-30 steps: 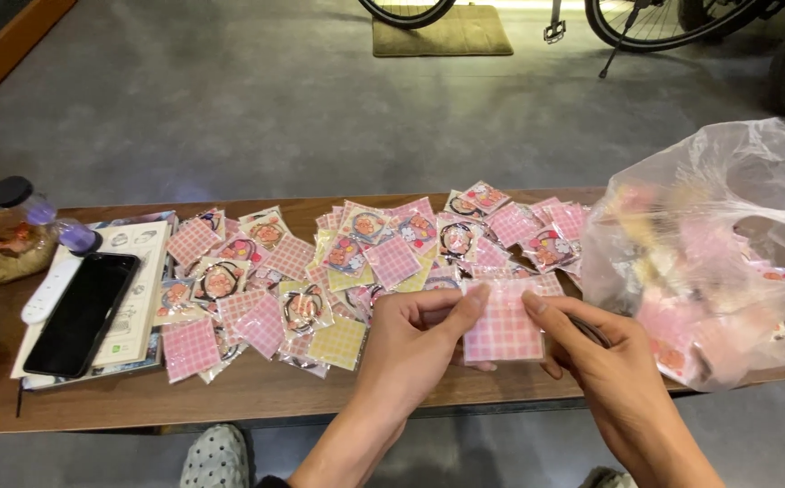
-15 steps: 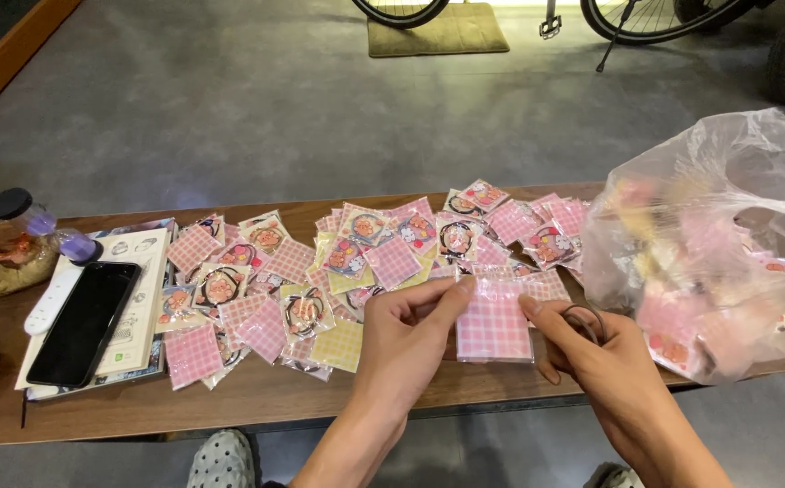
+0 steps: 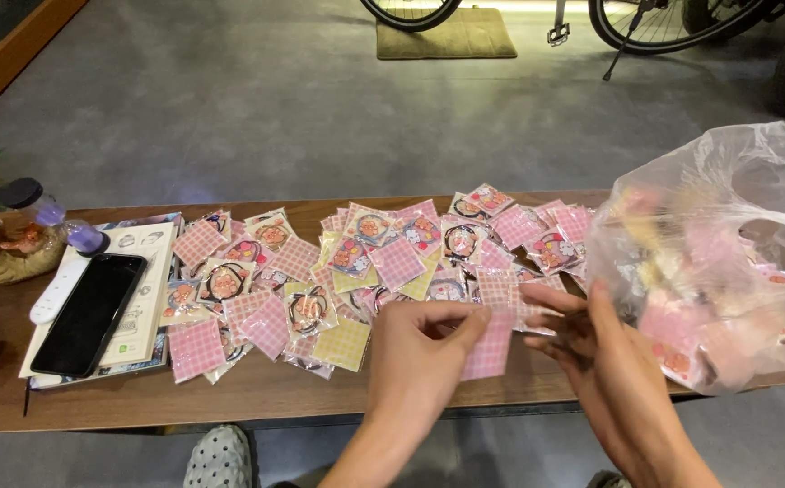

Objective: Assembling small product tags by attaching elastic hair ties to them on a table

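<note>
Head view: both hands' fingers [image 3: 467, 323] pinch a pink checked packet [image 3: 492, 348].

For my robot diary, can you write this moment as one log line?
left hand: pinches pink checked packet | right hand: at packet's other edge | packet pile on table | plastic bag: right
</note>
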